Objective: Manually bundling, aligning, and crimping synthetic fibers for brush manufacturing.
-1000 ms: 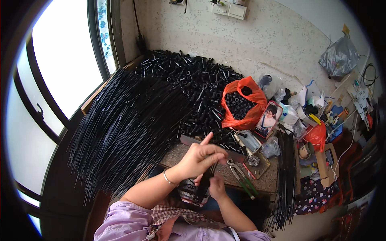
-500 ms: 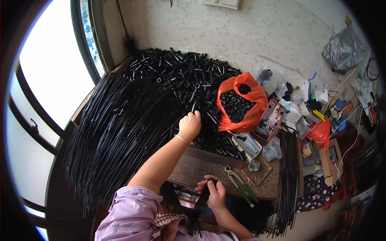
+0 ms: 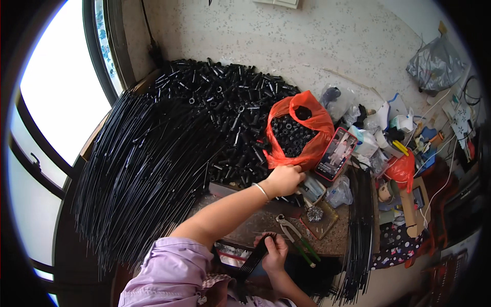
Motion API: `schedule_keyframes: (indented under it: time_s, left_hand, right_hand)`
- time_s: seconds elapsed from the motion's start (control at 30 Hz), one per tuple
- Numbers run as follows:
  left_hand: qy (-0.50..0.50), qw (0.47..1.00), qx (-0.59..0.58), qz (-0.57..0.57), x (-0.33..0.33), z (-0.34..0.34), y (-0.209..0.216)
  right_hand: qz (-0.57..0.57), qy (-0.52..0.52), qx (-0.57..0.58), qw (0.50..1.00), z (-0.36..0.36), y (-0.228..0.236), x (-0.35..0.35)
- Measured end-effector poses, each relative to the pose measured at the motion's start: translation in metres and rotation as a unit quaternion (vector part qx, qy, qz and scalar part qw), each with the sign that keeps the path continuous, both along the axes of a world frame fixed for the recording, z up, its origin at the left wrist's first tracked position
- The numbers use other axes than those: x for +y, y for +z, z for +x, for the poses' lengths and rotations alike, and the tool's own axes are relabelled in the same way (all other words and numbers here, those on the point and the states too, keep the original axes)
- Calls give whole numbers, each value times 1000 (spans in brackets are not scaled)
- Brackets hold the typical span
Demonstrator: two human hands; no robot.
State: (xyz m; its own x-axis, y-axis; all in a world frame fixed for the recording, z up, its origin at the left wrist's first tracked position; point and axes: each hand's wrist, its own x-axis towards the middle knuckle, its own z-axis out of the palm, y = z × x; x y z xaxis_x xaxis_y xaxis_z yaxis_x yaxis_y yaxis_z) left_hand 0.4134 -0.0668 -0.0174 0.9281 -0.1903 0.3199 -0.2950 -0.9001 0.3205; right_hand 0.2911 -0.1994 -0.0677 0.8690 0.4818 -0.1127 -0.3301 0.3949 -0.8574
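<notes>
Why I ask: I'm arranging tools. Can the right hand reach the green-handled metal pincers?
Probably yes: the pincers lie uncovered beside the right hand, though the thin black strips it holds may hinder grasping.

Black strips (image 3: 252, 262); orange-red bag (image 3: 323, 134); lilac sleeve (image 3: 166, 273); flecked wall (image 3: 245, 36).

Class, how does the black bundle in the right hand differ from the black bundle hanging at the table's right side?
The held bundle is pinched by the right hand; no hand touches the hanging bundle. The held bundle slants down leftward; the hanging bundle drops more steeply. The held bundle shows less length than the hanging bundle. Both are black and thin-stranded.
</notes>
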Motion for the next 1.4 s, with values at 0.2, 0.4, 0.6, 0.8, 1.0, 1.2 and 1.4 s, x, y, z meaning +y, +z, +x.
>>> schedule_keyframes:
  time_s: [0.2,0.4,0.6,0.8,1.0,1.2,1.4]
  left_hand:
    - [102,986,34,131,-30,0,-1]
    - [120,988,-96,19,-43,-56,1]
    - [138,968,-68,-198,-16,-163,-8]
    - [178,957,-42,-223,10,-262,-68]
    - [76,542,73,-834,6,-319,-79]
    - [49,422,-10,-905,3,-330,-69]
    - [43,693,-114,-710,-6,-316,-43]
  right_hand:
    - [-7,-14,-8,1000,-20,15,-27]
    - [-30,-6,-31,999,-53,16,-48]
    - [-45,26,-74,996,-59,9,-47]
    - [-23,103,-97,990,-97,-1,-21]
    - [-22,84,-31,996,-133,-5,-12]
    - [-30,92,-64,993,-162,-9,4]
    - [-71,88,-154,982,-183,-20,9]
